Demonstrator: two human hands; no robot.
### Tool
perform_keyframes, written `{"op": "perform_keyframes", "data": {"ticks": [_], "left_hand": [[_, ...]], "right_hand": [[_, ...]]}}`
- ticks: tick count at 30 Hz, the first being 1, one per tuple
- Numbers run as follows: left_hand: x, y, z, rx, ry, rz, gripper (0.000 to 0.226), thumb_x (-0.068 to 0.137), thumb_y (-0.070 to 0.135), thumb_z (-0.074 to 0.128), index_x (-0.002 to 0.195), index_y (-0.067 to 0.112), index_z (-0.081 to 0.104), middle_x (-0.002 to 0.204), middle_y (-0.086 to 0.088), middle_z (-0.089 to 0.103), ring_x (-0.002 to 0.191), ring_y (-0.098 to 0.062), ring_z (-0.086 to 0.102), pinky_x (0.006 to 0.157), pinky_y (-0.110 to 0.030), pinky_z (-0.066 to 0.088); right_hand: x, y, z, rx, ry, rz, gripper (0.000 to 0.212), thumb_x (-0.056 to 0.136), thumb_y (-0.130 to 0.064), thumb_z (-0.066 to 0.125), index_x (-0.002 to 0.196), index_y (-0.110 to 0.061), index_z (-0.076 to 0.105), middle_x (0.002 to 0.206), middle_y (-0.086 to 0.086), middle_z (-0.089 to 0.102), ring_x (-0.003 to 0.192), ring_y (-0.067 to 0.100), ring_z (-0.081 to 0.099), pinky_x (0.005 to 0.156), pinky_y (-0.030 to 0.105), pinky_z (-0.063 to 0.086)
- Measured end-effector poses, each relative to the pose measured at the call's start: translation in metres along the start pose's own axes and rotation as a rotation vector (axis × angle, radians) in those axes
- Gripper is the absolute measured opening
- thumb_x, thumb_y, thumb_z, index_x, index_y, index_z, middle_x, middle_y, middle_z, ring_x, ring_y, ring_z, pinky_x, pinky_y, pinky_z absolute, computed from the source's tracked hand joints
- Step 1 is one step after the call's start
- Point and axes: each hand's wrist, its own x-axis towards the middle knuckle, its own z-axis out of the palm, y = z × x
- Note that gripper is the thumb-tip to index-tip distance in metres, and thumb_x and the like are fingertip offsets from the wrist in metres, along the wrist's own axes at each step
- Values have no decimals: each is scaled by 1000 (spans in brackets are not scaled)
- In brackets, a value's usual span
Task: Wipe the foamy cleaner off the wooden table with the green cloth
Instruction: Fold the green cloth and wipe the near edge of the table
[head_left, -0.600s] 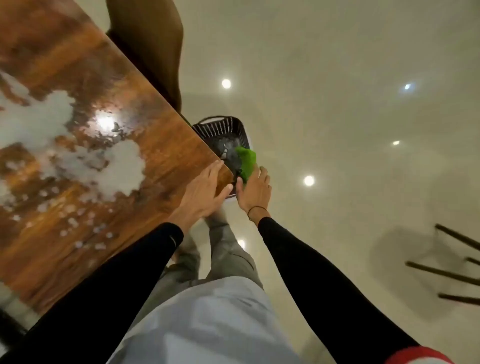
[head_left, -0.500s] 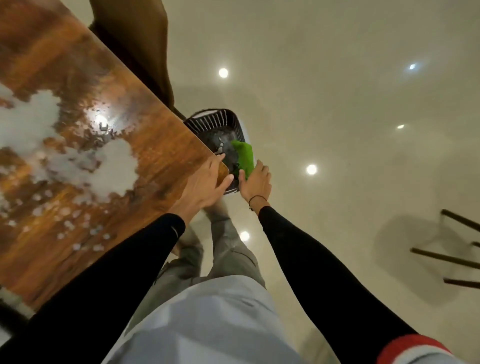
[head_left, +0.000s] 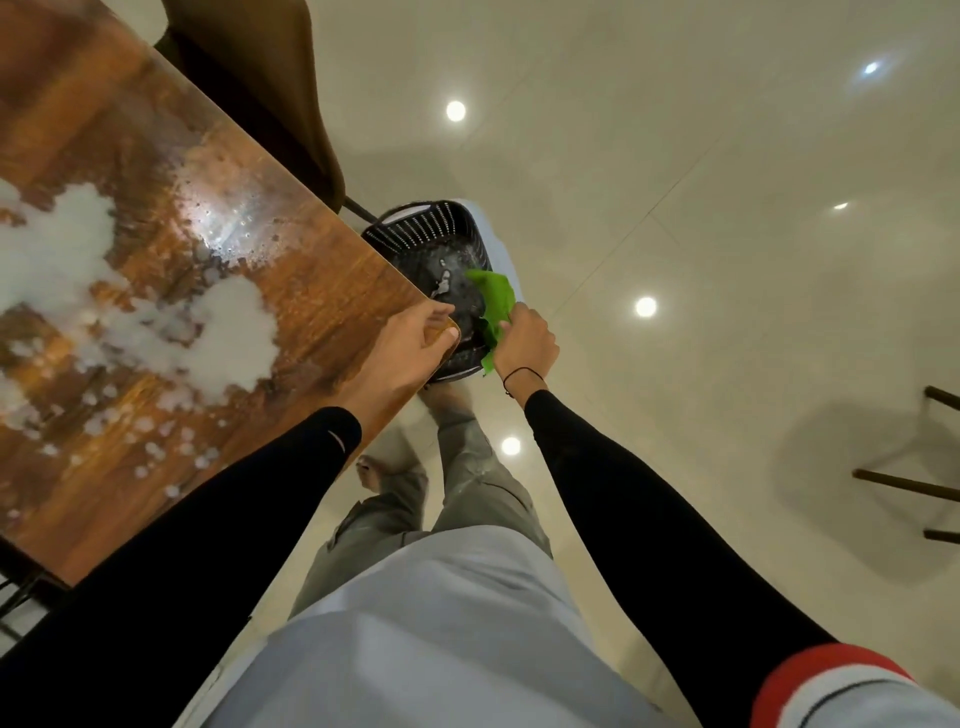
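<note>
The wooden table (head_left: 322, 291) fills the left of the view, with white foamy cleaner (head_left: 228, 332) spread in patches and small blobs over its middle. My left hand (head_left: 410, 348) rests on the table's near corner, its thumb hooked over the edge. My right hand (head_left: 524, 345) grips the green cloth (head_left: 496, 306) just past that corner, over a black slatted basket (head_left: 431, 234) on the floor. Part of the cloth hangs below my right hand.
A brown chair back (head_left: 270, 78) stands at the table's far side. Dark chair legs (head_left: 914, 483) show at the right edge on the glossy tiled floor (head_left: 701, 208). My legs and a bare foot (head_left: 371, 470) are below the table corner.
The view has shifted slightly. My right hand has turned and closed more tightly round the green cloth over the basket. My left hand stays on the table corner.
</note>
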Motion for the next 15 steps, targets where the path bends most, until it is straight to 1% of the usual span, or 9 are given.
{"op": "perform_keyframes", "data": {"ticks": [3,4,7,9,10,12,13,14,15], "left_hand": [[-4,-1,-4,-51,15,5,38,107,29,68,145,23,67,135,6,73,124,-8,67,109,-33,55],[-6,-1,-7,-72,18,6,38,107,28,68,144,23,68,135,6,73,124,-7,67,106,-28,55],[-13,-8,-14,-125,38,-1,37,106,23,69,143,20,68,135,5,71,123,-6,66,93,-7,47],[-19,-15,-16,-171,52,-17,38,105,20,71,143,19,67,135,4,70,122,-5,65,86,0,45],[-22,-19,-17,-196,52,-20,39,105,18,72,143,20,67,136,3,70,123,-6,64,87,1,45],[-27,-26,-18,-244,46,-13,44,104,16,73,147,20,64,142,1,67,129,-9,63,98,-8,49],[-30,-30,-20,-278,36,-8,49,103,15,74,150,20,60,148,0,64,134,-10,60,107,-18,51],[-33,-34,-21,-309,31,5,56,103,14,74,155,21,56,155,1,59,141,-11,56,114,-27,49],[-36,-37,-24,-330,44,33,64,102,14,75,160,22,49,162,2,52,147,-11,50,121,-31,44]], "right_hand": [[-6,1,-7,26,40,-19,19,116,-23,53,122,-8,63,115,13,67,102,41,68,77,45,50],[-9,0,-10,55,61,-30,18,115,-23,54,120,-8,63,115,12,67,102,40,67,77,46,51],[-22,-2,-17,162,124,-100,16,114,-22,55,119,-8,61,115,12,64,106,36,62,81,51,54],[-31,-2,-21,241,158,-158,14,112,-19,55,119,-8,60,114,11,63,104,33,60,82,52,54],[-36,-2,-22,285,172,-192,13,111,-17,55,119,-7,59,113,10,62,102,31,59,81,51,53],[-44,-5,-25,365,187,-270,11,110,-11,55,117,-4,58,109,10,59,97,27,56,78,44,48],[-49,-9,-28,393,182,-314,10,110,-8,54,116,-2,58,107,8,57,95,24,54,77,39,44],[-54,-14,-31,415,166,-359,10,110,-5,52,116,-1,58,107,7,55,94,21,52,77,34,40],[-58,-19,-33,429,137,-404,12,110,-3,50,118,0,58,109,7,54,94,16,49,78,30,38]]}}
